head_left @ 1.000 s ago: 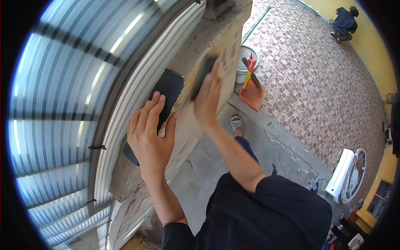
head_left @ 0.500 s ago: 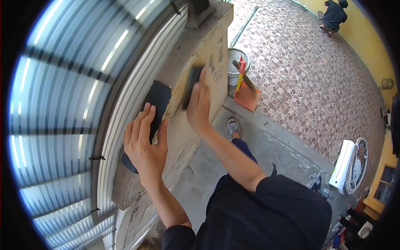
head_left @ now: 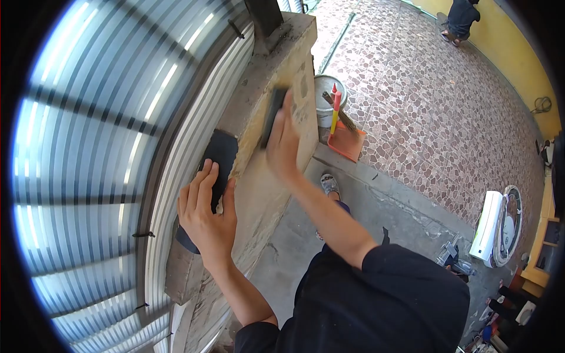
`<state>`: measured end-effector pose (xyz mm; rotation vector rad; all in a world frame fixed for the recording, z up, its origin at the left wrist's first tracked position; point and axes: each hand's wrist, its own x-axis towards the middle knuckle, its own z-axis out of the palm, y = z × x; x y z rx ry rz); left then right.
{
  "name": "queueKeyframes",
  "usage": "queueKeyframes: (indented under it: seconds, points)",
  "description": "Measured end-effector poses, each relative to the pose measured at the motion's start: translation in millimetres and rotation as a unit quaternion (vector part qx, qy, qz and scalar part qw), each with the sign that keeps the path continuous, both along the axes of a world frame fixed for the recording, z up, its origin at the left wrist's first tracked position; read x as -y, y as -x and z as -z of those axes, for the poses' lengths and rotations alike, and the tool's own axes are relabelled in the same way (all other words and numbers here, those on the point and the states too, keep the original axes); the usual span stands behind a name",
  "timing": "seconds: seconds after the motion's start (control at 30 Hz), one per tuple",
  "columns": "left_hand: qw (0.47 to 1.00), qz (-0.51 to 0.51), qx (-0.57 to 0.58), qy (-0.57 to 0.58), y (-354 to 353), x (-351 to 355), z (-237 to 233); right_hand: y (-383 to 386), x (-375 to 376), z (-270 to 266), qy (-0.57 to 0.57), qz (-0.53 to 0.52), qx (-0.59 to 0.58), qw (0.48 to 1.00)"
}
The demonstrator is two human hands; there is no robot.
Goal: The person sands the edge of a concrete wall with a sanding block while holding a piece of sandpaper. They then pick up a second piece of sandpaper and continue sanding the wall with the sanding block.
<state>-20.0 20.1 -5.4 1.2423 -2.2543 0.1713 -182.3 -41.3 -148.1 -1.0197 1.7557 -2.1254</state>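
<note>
My left hand (head_left: 207, 215) presses its fingers on a dark flat sheet (head_left: 222, 148) lying along the top of a low wall (head_left: 294, 106). Its thumb hooks over the wall's edge, and the palm hides the sheet's middle. A narrow dark rectangular plate (head_left: 275, 116) is in my right hand (head_left: 283, 144), closed along its side. That plate lies against the wall's upright face, its outline blurred. Around it the face is stained yellowish and patchy, with a rough edge beside the sheet.
Corrugated sheeting (head_left: 100, 135) rises left of the wall. Beyond its far end stand a bucket (head_left: 322, 94) and an orange dustpan (head_left: 347, 143). A white air-conditioner unit (head_left: 487, 226) lies by a coil of tubing (head_left: 511, 226). Another person (head_left: 461, 20) crouches at the far yellow wall.
The view has shifted slightly. My right hand and its plate have moved a little along the wall face. My left hand stays on the sheet.
</note>
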Motion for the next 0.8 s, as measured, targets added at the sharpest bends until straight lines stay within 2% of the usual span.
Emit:
queueKeyframes:
  seconds: [0.03, 0.1, 0.2, 0.27, 0.37, 0.4, 0.43, 0.5, 0.63, 0.7, 0.77, 0.8]
  points:
    - [1.0, 0.002, -0.002, 0.0, 0, 1, 1, -5, -8, 7, 0.002, 0.002, -0.002, 1.0]
    - [1.0, 0.004, -0.002, 0.001, 0, 1, 1, -10, -17, 9, -0.088, -0.002, -0.033, 0.996]
    - [1.0, 0.007, 0.001, 0.003, -2, 1, 1, 54, 35, -5, -0.078, 0.095, -0.061, 0.991]
    - [1.0, 0.006, 0.001, 0.0, -1, 1, 1, 107, 72, -12, -0.01, 0.148, -0.103, 0.984]
    - [1.0, 0.0, -0.006, -0.006, -1, 1, 1, 111, 66, -28, -0.061, 0.127, -0.051, 0.989]
    - [1.0, 0.0, -0.003, -0.003, -1, 1, 1, 102, 72, -21, 0.013, 0.183, -0.111, 0.977]
    - [1.0, 0.002, 0.001, -0.001, -1, 2, 1, 86, 65, -9, 0.013, 0.184, -0.112, 0.976]
    - [1.0, -0.001, 0.004, 0.001, 0, 2, 1, 38, 18, -15, -0.058, 0.033, 0.004, 0.998]
    - [1.0, -0.012, 0.016, -0.014, 0, 1, -1, 45, 28, -14, -0.044, 0.051, -0.002, 0.998]
    - [1.0, -0.01, 0.013, -0.007, 1, 3, 1, 105, 76, -7, 0.017, 0.174, -0.123, 0.977]
    - [1.0, -0.01, 0.013, -0.006, -1, 1, 1, 136, 79, -41, -0.045, 0.099, 0.005, 0.994]
    - [1.0, -0.01, 0.016, -0.003, -1, 1, 1, 140, 81, -36, -0.039, 0.096, -0.017, 0.994]
